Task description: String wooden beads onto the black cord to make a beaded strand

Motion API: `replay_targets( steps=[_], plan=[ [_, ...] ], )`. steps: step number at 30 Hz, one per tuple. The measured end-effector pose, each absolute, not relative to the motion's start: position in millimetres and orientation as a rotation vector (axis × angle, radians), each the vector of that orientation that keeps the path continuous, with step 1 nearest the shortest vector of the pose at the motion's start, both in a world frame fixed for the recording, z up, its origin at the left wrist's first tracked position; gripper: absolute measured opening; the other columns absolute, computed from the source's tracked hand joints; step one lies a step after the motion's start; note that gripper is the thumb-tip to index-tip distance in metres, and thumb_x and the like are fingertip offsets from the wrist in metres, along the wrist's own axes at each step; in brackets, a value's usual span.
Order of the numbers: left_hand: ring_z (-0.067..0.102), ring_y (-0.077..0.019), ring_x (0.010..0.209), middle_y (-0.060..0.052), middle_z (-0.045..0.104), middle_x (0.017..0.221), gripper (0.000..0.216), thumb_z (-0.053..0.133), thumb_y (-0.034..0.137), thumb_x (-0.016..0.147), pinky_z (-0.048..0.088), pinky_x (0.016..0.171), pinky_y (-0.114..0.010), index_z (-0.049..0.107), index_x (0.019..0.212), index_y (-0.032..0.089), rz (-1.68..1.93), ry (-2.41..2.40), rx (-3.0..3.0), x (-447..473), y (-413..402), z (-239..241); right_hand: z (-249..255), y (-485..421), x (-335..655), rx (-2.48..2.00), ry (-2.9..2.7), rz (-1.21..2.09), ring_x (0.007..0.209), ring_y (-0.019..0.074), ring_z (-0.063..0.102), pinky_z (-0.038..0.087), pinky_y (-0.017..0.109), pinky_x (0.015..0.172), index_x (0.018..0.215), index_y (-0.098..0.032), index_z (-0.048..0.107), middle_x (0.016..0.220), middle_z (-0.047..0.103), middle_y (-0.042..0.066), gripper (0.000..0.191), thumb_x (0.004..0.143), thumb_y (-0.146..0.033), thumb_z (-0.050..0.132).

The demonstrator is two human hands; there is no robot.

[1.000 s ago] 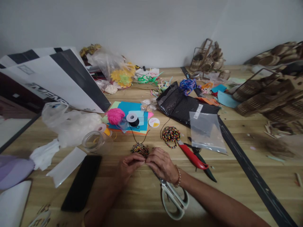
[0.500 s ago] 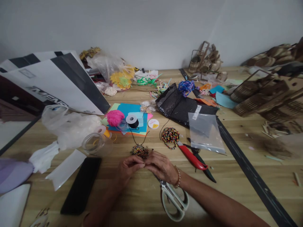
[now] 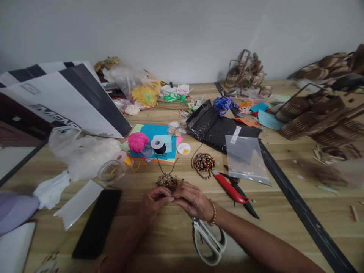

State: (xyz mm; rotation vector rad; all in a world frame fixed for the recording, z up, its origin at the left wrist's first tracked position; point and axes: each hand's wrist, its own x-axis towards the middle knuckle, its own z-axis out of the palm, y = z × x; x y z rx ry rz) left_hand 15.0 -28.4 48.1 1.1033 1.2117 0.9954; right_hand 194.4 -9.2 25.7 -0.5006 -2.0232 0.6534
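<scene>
My left hand and my right hand meet at the fingertips in a pinch, low in the middle of the view. What lies between the fingers is too small to make out. Just beyond them rests a bunch of multicoloured beads with a black cord rising from it. Partly beneath my right hand, white-handled scissors lie on the table. A coiled string of beads sits to the right, beside a red-handled knife.
A black cord spool and a pink yarn ball stand on coloured paper. At left are a black phone-like slab, a tape roll and a large paper bag. Black bubble mailer and woven baskets lie right.
The view has shifted very slightly. My hands stay pinched together in the same place, and nothing on the table has visibly moved.
</scene>
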Motion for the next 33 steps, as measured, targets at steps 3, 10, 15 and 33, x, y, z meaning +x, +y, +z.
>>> replay_targets(
  steps=[3,10,15,33],
  plan=[
    [0.056,-0.0137,0.062,-0.001,0.063,0.061,0.017,0.077,0.025,0.061,0.044,0.062,-0.023,0.064,0.054,0.016,0.97,1.211,1.146,13.9,-28.3,47.0,25.6,-9.1,195.5,-0.506,-2.035,0.648,0.08,0.0153,0.059,0.05,0.029,0.076,0.097,-0.015,0.058,0.083,0.065,0.008,0.009,0.092,-0.021,0.054],
    [0.055,-0.0145,0.063,-0.001,0.061,0.062,0.02,0.075,0.028,0.063,0.044,0.063,-0.025,0.062,0.055,0.015,0.99,1.183,1.195,16.3,-28.8,50.6,24.9,-8.6,196.8,-0.524,-2.063,0.621,0.082,0.0158,0.058,0.049,0.029,0.076,0.099,-0.015,0.058,0.086,0.064,0.008,0.012,0.093,-0.022,0.051],
    [0.055,-0.015,0.063,-0.002,0.061,0.061,0.021,0.074,0.031,0.066,0.044,0.064,-0.025,0.063,0.056,0.015,1.006,1.175,1.238,16.5,-28.0,52.2,32.4,-7.6,197.1,-0.533,-2.081,0.551,0.077,0.0164,0.056,0.047,0.029,0.072,0.093,-0.017,0.058,0.083,0.064,0.007,0.008,0.092,-0.02,0.05],
    [0.058,-0.0194,0.082,-0.006,0.059,0.082,0.01,0.067,0.025,0.075,0.046,0.075,-0.029,0.069,0.066,0.019,1.065,1.241,1.865,21.8,-19.6,66.7,46.6,1.4,207.4,-0.725,-1.695,1.522,0.07,0.0119,0.056,0.047,0.025,0.066,0.087,-0.012,0.062,0.077,0.061,0.004,0.016,0.082,-0.027,0.06]
  ],
)
